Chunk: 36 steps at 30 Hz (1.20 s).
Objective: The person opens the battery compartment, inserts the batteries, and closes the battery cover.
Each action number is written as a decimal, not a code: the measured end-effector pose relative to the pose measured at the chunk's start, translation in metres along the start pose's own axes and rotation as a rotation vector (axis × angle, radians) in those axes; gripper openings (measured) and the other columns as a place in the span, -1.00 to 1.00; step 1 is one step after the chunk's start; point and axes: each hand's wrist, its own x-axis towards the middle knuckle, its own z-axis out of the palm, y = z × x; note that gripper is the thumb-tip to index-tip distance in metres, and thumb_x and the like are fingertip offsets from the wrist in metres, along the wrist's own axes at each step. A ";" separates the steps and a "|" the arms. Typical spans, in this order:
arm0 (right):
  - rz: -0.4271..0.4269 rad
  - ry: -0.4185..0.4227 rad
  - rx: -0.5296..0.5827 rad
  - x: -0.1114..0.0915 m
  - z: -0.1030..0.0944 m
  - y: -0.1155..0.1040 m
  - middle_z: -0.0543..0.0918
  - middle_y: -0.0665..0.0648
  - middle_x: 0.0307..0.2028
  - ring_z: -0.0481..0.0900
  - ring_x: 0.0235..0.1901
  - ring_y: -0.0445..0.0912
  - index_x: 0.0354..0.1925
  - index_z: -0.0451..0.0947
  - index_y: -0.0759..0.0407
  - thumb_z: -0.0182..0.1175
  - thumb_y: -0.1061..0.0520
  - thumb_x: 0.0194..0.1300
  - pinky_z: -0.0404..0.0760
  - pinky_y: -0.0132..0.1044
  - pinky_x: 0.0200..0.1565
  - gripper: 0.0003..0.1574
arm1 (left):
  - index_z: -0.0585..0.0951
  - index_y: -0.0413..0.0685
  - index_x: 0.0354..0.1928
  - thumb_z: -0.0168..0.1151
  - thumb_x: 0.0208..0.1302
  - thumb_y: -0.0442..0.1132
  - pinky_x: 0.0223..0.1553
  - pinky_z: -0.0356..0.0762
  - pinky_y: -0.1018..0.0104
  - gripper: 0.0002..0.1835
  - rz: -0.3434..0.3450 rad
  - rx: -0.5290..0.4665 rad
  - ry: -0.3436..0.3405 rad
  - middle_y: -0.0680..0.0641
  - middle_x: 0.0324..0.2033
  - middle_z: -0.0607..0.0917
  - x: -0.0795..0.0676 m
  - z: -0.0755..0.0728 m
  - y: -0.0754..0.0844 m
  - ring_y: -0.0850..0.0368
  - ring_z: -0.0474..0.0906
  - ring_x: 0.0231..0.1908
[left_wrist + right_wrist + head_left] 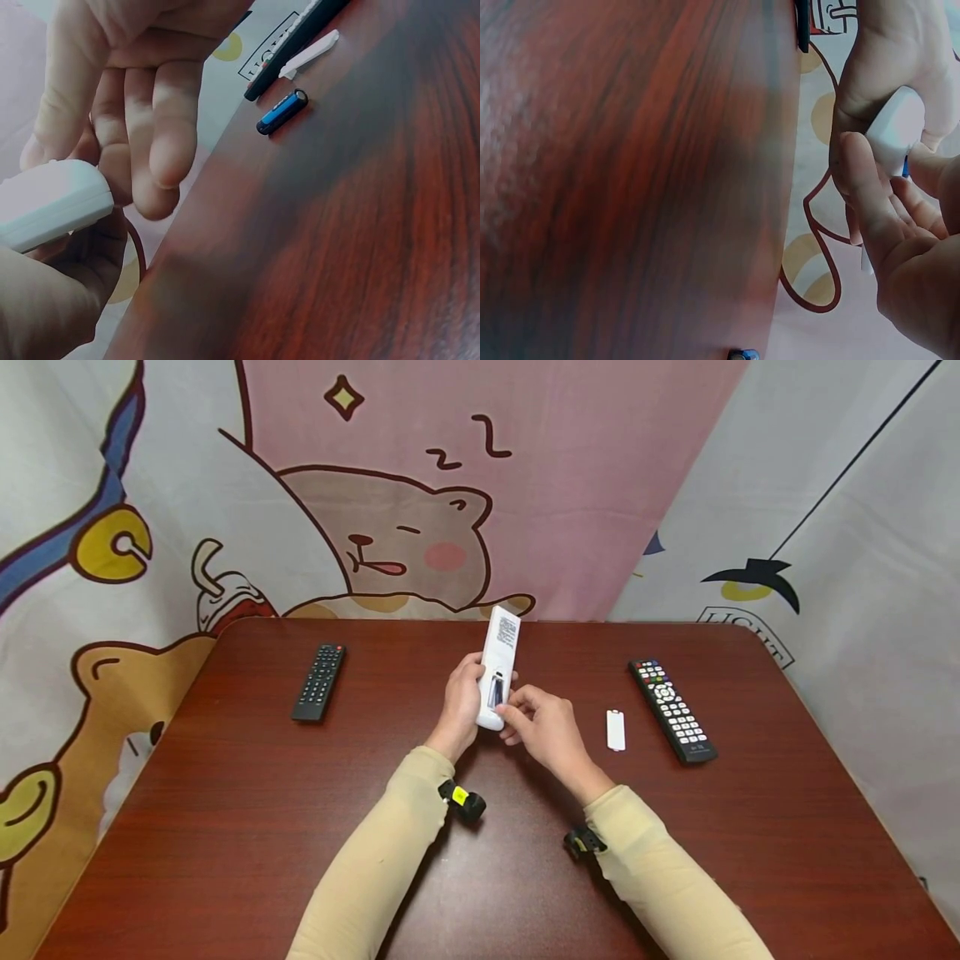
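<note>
A white remote control (500, 647) lies back side up in my left hand (459, 702), raised over the table, with its battery compartment uncovered. Something dark and battery-like shows in the compartment. My right hand (546, 727) has its thumb and fingertips at the compartment's lower end. From the right wrist, a bit of blue battery (906, 166) shows by the fingertips, which seem to pinch it; most of it is hidden. The white battery cover (615, 730) lies on the table right of my right hand. Near it, the left wrist view shows a loose blue and black battery (283, 112).
A black remote (319, 683) lies at the table's left. On the right, beyond the cover, is a longer black remote (672, 712) with white buttons. The brown table's (225, 827) far edge meets a printed cloth (570, 485).
</note>
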 end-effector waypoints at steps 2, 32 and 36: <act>0.019 -0.008 0.015 0.000 0.001 -0.001 0.73 0.30 -0.48 0.74 -0.59 0.04 -0.31 0.56 0.38 0.33 0.26 0.38 0.74 0.00 -0.48 -0.81 | 0.49 -0.33 0.22 -0.25 0.44 -0.32 -0.42 0.57 0.35 -0.55 0.000 -0.006 0.000 -0.53 -0.05 0.67 0.000 0.000 -0.001 0.11 0.62 -0.51; 0.285 -0.021 0.300 0.007 -0.004 -0.002 0.70 0.17 -0.55 0.74 -0.59 -0.06 -0.31 0.53 0.41 0.32 0.31 0.34 0.77 -0.07 -0.40 -0.83 | 0.52 -0.25 0.19 -0.24 0.39 -0.31 -0.38 0.61 0.34 -0.55 0.028 -0.024 -0.029 -0.59 0.00 0.63 -0.001 0.006 -0.002 0.06 0.61 -0.47; 0.324 -0.037 0.363 0.007 -0.005 -0.002 0.67 0.15 -0.55 0.73 -0.59 -0.07 -0.32 0.50 0.42 0.30 0.33 0.35 0.76 -0.14 -0.41 -0.83 | 0.51 -0.25 0.21 -0.24 0.41 -0.31 -0.38 0.61 0.35 -0.54 0.027 -0.017 -0.042 -0.58 0.01 0.63 -0.001 0.006 -0.002 0.07 0.63 -0.46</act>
